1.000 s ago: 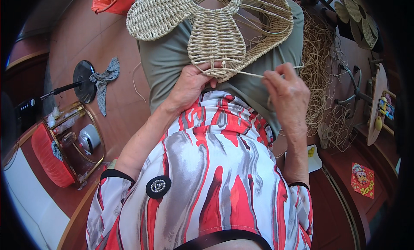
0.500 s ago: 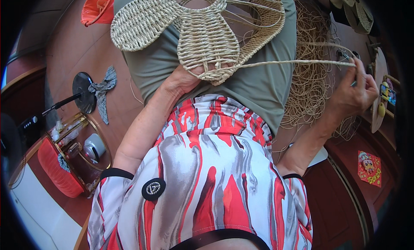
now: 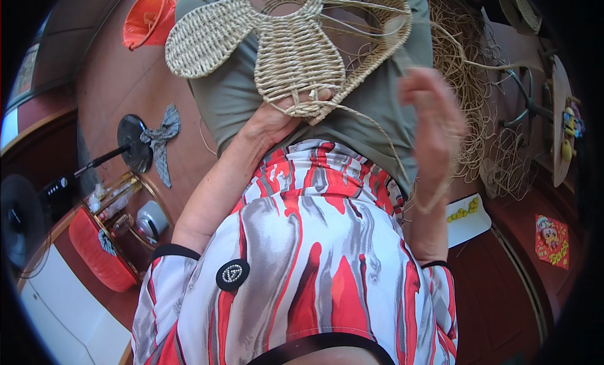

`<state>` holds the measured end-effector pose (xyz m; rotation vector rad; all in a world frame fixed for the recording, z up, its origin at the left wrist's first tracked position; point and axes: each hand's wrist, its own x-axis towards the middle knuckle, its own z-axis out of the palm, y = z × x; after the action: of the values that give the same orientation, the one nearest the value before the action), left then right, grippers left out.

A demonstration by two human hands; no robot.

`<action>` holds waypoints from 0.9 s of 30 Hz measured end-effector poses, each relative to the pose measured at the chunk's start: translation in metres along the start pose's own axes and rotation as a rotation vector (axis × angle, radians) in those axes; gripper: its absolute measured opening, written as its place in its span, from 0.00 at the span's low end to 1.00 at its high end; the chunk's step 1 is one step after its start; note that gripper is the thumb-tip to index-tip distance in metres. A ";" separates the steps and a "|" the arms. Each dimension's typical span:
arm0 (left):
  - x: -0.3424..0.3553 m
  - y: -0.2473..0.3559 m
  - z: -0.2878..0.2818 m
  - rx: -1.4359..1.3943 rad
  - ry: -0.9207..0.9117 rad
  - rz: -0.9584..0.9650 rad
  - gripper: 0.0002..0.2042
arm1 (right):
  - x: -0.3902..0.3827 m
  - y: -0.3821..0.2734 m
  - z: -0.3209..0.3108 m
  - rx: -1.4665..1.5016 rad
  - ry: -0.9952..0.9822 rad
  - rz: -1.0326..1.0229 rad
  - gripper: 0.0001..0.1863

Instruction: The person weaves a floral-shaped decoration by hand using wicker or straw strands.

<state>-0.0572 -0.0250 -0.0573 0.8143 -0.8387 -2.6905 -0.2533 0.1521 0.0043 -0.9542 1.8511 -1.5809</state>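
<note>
A flower-shaped straw weaving [image 3: 299,66] with rounded petals lies across my lap. My left hand [image 3: 277,121] is closed on the lower end of its middle petal, palm underneath and the thumb near the edge. From that end a loose straw cord [image 3: 375,121] curves down to the right, over my thigh. Raised above my right thigh, my right hand [image 3: 435,123] is smeared by motion, so its fingers cannot be read. A thin strand of cord runs close to its wrist. Long cords span the open gap right of the middle petal.
A heap of straw cord [image 3: 462,126] lies on the floor right of my legs. To the left are an orange bucket [image 3: 149,19], a fan's round base [image 3: 134,143] and a gold-framed rack [image 3: 126,204]. A white tray [image 3: 470,231] with yellow-green pieces sits low at the right.
My right hand has come in from the far right to above my right thigh. The cord, stretched straight before, now hangs slack. My left hand keeps its hold on the petal.
</note>
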 end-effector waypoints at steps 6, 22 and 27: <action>-0.001 -0.004 -0.005 -0.116 -0.026 -0.015 0.16 | 0.003 -0.009 0.057 -0.273 -0.133 -0.366 0.16; -0.009 -0.001 -0.004 -0.159 -0.024 -0.013 0.21 | 0.010 -0.017 0.072 -0.681 -0.131 -0.540 0.12; -0.010 -0.002 -0.005 -0.187 0.015 -0.008 0.21 | 0.012 -0.025 0.070 -0.727 -0.287 -0.476 0.09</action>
<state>-0.0459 -0.0219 -0.0570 0.7952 -0.5710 -2.7142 -0.2025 0.0977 0.0168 -1.9417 2.1092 -0.8867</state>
